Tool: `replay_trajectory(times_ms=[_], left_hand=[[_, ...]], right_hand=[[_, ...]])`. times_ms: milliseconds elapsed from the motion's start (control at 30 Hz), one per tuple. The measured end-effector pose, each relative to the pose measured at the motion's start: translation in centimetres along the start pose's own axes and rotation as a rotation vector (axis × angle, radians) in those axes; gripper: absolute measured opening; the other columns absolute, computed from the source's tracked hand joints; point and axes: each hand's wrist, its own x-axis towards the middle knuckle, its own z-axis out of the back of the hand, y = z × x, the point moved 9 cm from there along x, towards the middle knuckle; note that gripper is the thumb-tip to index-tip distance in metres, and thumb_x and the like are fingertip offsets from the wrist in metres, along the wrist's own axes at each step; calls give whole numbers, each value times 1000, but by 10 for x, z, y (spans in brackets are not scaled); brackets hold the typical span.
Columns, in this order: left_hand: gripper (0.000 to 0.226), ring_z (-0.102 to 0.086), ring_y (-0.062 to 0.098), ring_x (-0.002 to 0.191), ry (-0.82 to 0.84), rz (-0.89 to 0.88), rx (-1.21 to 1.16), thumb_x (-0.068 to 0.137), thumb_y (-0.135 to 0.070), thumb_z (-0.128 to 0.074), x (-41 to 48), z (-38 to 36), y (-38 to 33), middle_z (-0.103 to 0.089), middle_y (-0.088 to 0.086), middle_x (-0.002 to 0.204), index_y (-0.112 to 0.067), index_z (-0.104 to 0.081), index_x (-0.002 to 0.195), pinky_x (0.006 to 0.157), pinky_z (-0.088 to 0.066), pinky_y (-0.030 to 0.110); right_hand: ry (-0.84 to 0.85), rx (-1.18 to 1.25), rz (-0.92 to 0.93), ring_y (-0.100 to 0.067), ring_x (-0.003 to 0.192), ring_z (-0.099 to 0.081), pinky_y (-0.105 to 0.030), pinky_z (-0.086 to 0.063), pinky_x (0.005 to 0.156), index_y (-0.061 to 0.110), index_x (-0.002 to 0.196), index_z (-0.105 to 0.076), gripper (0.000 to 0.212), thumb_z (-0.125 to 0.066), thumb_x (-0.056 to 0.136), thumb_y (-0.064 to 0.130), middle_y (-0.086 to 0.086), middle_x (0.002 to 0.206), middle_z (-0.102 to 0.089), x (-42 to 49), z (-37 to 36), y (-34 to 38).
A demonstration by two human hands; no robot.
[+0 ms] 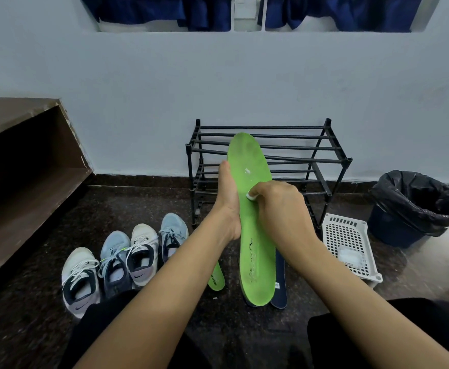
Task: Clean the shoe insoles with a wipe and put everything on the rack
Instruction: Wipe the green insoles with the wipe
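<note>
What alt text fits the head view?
A person's left hand holds a green insole while the right hand presses a white wipe on it. Behind stands a black rack; four sneakers sit on the floor at left.

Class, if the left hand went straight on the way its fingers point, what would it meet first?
Probably the rack: the left hand, gripping the green insole by its edge, points at its front bars, though depth is unclear.

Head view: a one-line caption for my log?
Left hand holds a green insole; right hand presses a wipe on it.
</note>
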Motion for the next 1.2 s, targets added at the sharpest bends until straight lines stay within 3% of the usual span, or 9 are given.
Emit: replay_trajectory(times_ms=[133,300,500,700,800,933,1200], left_hand=[[65,-55,19,50,0,-10,-13,93,-62,-23,1,2,-4,-61,4,59,-15,-60,68,54,-39,24],[66,-60,28,69,-25,-38,-45,91,-62,-24,3,10,-10,-62,16,85,-9,-62,85,59,-48,28],[66,-54,19,51,-23,-55,-9,92,-63,-26,1,10,-11,-60,4,60,-14,-61,65,54,-40,25],[64,-50,18,50,-13,-23,-3,91,-64,-26,-1,5,-10,-56,2,57,-16,-57,62,54,-36,25],[61,-50,20,55,-14,-44,-5,91,-61,-27,0,8,-13,-57,4,63,-14,-58,66,56,-36,27],[65,-57,27,67,-21,-71,-23,87,-65,-27,2,13,-17,-59,18,87,-10,-61,85,62,-43,31],[59,-45,18,51,-17,-38,-3,88,-64,-27,-2,4,-11,-51,1,59,-18,-52,62,53,-33,24]], right_hand=[[38,-13,8,-30,98,-56,-35,-44,77,15,106,-68,30,-47,89,2,-9,103,-65,-4,-3,6],[134,-16,16,-30,103,-55,-34,-42,79,16,111,-66,32,-45,91,3,-9,107,-64,-14,-12,16],[87,4,32,-29,102,-52,-38,-47,78,13,106,-67,28,-47,89,2,-8,104,-64,-6,-8,13],[69,-57,16,-29,98,-51,-38,-47,76,9,106,-64,26,-45,90,3,-8,101,-63,-3,-5,13],[86,-41,16,-29,98,-53,-37,-45,75,11,108,-65,28,-44,91,4,-9,103,-63,-6,-9,15],[131,-45,27,-28,99,-54,-35,-45,76,13,109,-64,30,-44,91,3,-8,105,-63,-12,-17,19],[80,-136,17,-26,104,-48,-35,-46,76,9,110,-61,28,-43,89,1,-6,107,-60,-1,-4,14]])
